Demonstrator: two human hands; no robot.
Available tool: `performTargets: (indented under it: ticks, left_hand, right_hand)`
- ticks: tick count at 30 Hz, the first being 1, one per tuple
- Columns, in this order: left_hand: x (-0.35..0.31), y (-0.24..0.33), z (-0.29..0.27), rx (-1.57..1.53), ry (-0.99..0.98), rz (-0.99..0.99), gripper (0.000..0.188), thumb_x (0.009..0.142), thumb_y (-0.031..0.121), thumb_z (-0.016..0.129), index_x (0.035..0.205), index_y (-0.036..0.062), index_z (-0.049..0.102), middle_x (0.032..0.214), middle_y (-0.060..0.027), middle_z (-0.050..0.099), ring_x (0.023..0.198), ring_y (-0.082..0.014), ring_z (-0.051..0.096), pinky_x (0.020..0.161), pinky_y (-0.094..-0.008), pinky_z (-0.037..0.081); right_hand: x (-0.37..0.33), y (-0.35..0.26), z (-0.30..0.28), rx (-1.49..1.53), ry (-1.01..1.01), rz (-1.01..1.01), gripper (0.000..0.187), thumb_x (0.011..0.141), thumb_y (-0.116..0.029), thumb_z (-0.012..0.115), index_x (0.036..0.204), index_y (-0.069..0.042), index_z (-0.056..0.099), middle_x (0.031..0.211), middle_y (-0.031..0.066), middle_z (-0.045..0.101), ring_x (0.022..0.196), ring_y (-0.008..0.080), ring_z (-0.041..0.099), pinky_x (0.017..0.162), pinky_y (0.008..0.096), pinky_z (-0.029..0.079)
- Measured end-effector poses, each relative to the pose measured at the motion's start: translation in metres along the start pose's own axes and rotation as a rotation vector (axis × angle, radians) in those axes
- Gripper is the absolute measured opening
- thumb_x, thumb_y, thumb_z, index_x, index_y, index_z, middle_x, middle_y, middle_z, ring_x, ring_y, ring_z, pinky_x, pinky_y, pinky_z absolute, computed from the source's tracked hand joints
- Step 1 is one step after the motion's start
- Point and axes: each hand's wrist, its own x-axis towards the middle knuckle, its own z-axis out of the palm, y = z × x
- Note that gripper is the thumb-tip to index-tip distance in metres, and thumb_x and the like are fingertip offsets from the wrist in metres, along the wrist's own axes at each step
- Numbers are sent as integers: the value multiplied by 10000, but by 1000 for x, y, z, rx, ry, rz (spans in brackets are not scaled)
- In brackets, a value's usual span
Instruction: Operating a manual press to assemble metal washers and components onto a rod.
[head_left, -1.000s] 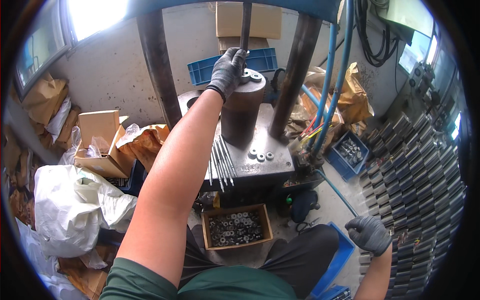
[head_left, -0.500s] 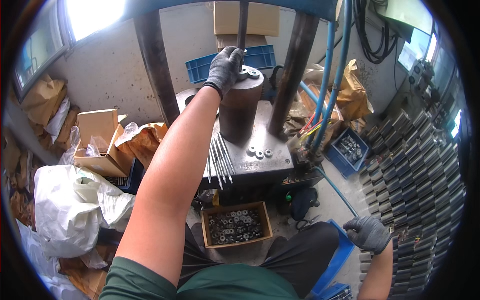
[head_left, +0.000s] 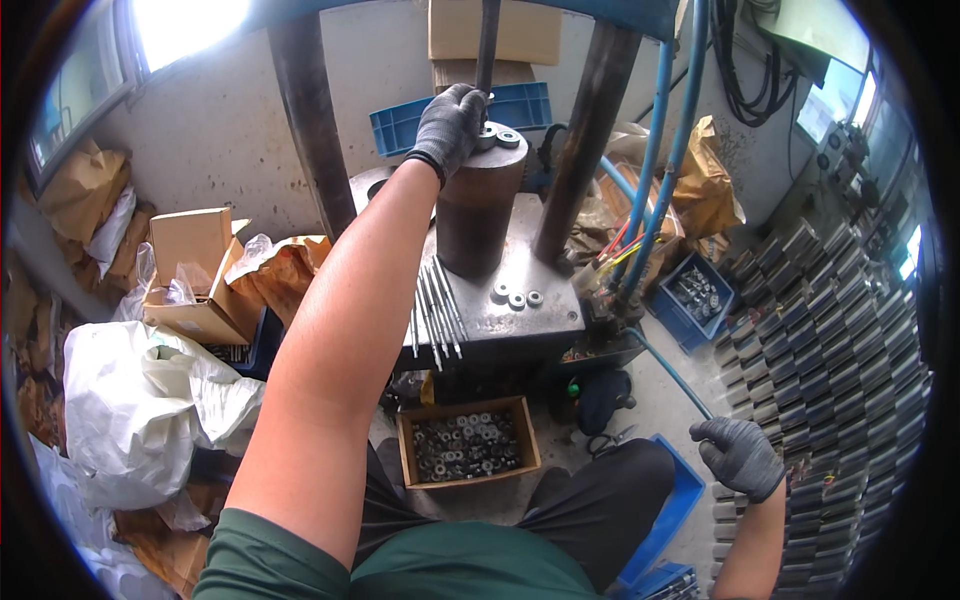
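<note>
My left hand [head_left: 450, 125], in a grey glove, reaches to the top of a thick steel cylinder [head_left: 478, 220]. Its fingers are closed beside an upright steel rod [head_left: 488, 50], and they hide what they hold. Small metal rings [head_left: 508, 139] lie on the cylinder top, right of the fingers. Low on the right, my gloved right hand [head_left: 742, 460] is closed at the end of a thin blue lever [head_left: 672, 372]. On the steel press table [head_left: 550, 260] lie several slim metal rods [head_left: 436, 310] and three small rings [head_left: 516, 300].
Dark press columns [head_left: 590, 140] flank the cylinder. A carton of rings [head_left: 408, 455] stands on the floor before my knees. Blue crate [head_left: 722, 320] and stacked metal parts [head_left: 820, 400] are at right; white sack [head_left: 120, 420] and open carton [head_left: 195, 320] at left.
The view has shifted slightly. My right hand and the lever end have risen a little; my left hand stays at the cylinder top, with its fingers slightly shifted.
</note>
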Motion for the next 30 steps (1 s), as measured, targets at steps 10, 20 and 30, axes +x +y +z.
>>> performTargets:
  ticks: [10,20,30]
  left_hand:
    - [4,-5,-2,80,-16,20,239,998,227,559,1057,37,692,781,-14,626,701,-100,586,688,-260,501]
    - [6,-6,-2,46,-18,43,244,1000,229,557,1052,30,689,782,-14,625,700,-100,582,688,-261,499]
    - [8,-8,0,65,-5,37,236,1007,198,542,1097,27,678,803,-10,626,716,-104,582,699,-265,503]
  right_hand:
    - [2,-5,-5,100,23,18,288,881,-156,660,1121,-26,748,1022,213,743,919,372,734,848,424,590]
    - [2,3,4,50,90,-70,234,869,-98,707,1088,-38,763,948,178,764,848,314,755,775,383,595]
    - [32,-6,-22,71,518,-175,186,878,13,669,1056,4,723,896,146,723,782,241,708,744,344,565]
